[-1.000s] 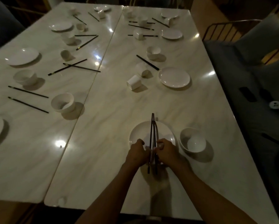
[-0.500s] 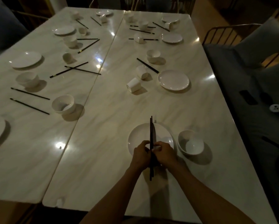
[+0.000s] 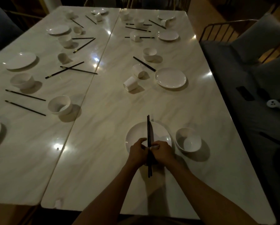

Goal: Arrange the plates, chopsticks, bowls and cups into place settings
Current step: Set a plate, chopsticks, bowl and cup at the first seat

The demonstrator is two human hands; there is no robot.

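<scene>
A pair of black chopsticks (image 3: 148, 129) lies lengthwise across a white plate (image 3: 136, 135) near the table's front edge. My left hand (image 3: 138, 152) and my right hand (image 3: 162, 151) pinch the pair from either side at its near part, pressed close together. A white bowl (image 3: 188, 139) stands just right of the plate. Farther back lie two tipped white cups (image 3: 131, 83), another plate (image 3: 170, 77), a single chopstick (image 3: 144, 63) and a bowl (image 3: 149, 53).
The left table (image 3: 30, 151) carries plates, bowls such as the nearest one (image 3: 59, 105), cups and scattered chopsticks. More dishes crowd the far end. A cushioned bench (image 3: 249, 95) with a white controller (image 3: 275, 105) runs along the right side.
The two chopsticks, slightly apart a second ago, are now pressed together into one line. Both hands closed in on them; the view shifted slightly.
</scene>
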